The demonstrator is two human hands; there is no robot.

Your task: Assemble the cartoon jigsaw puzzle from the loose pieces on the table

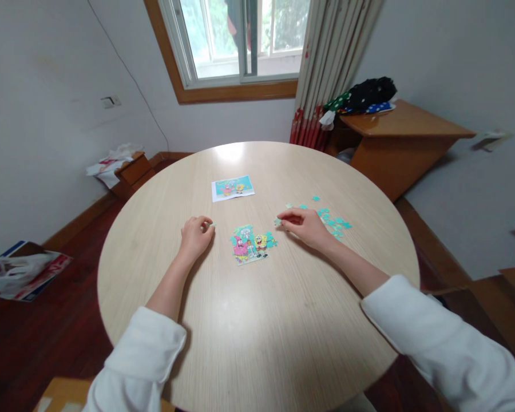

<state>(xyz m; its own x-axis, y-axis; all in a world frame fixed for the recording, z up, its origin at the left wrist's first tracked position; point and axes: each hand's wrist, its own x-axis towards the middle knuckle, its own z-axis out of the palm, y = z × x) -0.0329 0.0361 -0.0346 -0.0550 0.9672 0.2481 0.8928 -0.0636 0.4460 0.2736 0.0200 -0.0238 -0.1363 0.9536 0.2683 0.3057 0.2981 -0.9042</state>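
A partly joined jigsaw puzzle (249,247) with pink and yellow cartoon figures lies flat on the round table. Left of it, my left hand (196,234) rests on the tabletop, thumb and forefinger pinched on a small pale puzzle piece (213,226). My right hand (304,226) is at the puzzle's upper right, its fingers closed on a light green puzzle piece (277,222). Loose turquoise puzzle pieces (335,223) are scattered beyond and to the right of that hand, partly hidden by it. A printed reference picture (233,188) lies behind the puzzle.
The round wooden table (249,343) fills the middle. Behind it on the right stands a brown desk (412,120) with dark and spotted cloth (371,94) heaped on top. A long curtain (326,63) hangs beside the window. Bags (21,272) lie on the floor at left.
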